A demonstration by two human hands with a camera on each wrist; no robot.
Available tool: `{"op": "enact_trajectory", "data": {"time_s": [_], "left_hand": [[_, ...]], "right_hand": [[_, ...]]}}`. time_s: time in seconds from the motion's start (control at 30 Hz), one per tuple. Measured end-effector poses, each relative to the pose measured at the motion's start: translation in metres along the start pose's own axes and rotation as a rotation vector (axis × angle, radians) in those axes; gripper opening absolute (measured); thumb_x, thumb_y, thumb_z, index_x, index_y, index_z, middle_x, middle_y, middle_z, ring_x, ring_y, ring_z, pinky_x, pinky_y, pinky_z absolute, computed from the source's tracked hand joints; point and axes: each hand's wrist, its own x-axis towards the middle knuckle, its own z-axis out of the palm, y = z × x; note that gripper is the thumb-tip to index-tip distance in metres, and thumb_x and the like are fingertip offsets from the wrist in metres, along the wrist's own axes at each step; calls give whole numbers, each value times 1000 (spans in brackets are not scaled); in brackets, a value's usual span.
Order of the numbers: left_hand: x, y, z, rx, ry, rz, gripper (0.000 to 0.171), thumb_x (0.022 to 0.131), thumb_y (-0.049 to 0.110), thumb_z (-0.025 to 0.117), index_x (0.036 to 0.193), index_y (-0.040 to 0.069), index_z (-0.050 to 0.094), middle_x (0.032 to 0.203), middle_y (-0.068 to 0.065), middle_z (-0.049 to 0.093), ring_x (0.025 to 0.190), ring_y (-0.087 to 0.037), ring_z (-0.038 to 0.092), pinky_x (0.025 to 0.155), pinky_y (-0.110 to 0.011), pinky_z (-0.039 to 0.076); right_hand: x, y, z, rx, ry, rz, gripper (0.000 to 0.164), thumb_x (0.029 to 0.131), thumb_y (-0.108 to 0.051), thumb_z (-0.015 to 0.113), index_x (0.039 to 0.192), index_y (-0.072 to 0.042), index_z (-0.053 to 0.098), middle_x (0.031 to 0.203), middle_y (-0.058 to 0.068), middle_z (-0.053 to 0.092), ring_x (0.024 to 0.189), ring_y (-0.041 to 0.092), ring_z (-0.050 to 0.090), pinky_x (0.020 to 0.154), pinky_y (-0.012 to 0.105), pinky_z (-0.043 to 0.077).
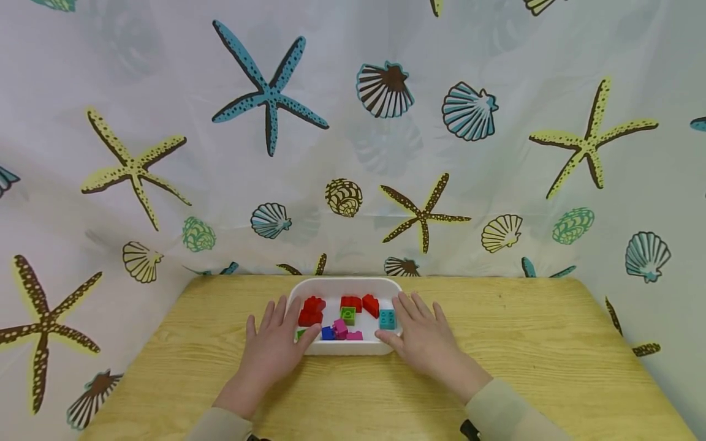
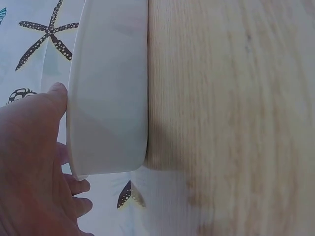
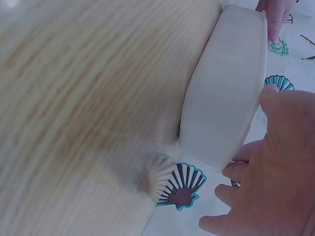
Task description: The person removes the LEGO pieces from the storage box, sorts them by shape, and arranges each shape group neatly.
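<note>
Since the spread left hand (image 1: 273, 350) and right hand (image 1: 426, 340) merely touch the tray (image 1: 349, 349) by the counter's (image 1: 524, 331) far edge, tilting could spill toy bricks (image 1: 348, 316).

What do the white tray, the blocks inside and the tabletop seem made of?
White tray: probably plastic, satiny; smooth, unbroken wall.
Blocks: likely plastic, smooth; molded studs, solid bright colors.
Tabletop: wood or wood-look laminate, slightly glossy; grain streaks, faint reflections.
</note>
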Motion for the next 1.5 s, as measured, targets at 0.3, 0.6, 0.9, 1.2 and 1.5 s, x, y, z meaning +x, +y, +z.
{"op": "enact_trajectory", "data": {"time_s": [0.3, 0.6, 0.9, 1.2, 1.5], "left_hand": [[-1, 2, 2, -32, 6, -4, 91, 109, 62, 60, 177, 13, 25, 181, -26, 18, 166, -52, 9, 125, -80, -6], [-2, 6, 5, -45, -1, -4, 92, 108, 60, 62, 177, 14, 24, 181, -25, 17, 166, -52, 8, 125, -80, -7], [-1, 13, 10, -68, -5, -4, 95, 107, 59, 64, 178, 14, 20, 182, -23, 15, 167, -50, 8, 125, -80, -7], [2, 13, 12, -80, 8, 6, 102, 106, 65, 61, 177, 6, 17, 184, -22, 9, 168, -48, 4, 126, -80, -2], [9, 10, 15, -151, -2, 7, 106, 106, 68, 59, 177, 4, 13, 184, -19, 6, 168, -47, 3, 127, -78, -1]], "right_hand": [[2, 4, -4, -12, -18, 16, 86, 110, -68, 51, 173, -11, 36, 182, 7, 26, 169, 37, 17, 132, 69, 13], [2, 13, -5, -25, -35, 7, 88, 110, -69, 50, 174, -11, 35, 182, 7, 25, 169, 38, 16, 132, 69, 13], [2, 25, -9, -18, -47, 3, 87, 110, -68, 50, 174, -10, 35, 183, 7, 23, 168, 39, 17, 132, 67, 14], [3, 28, -12, 12, -35, -26, 87, 110, -63, 57, 173, -7, 36, 181, 11, 27, 168, 39, 16, 133, 65, 17], [16, 28, -23, 29, 23, -77, 83, 105, -50, 73, 167, -2, 46, 176, 15, 38, 166, 43, 22, 131, 65, 22]]}}
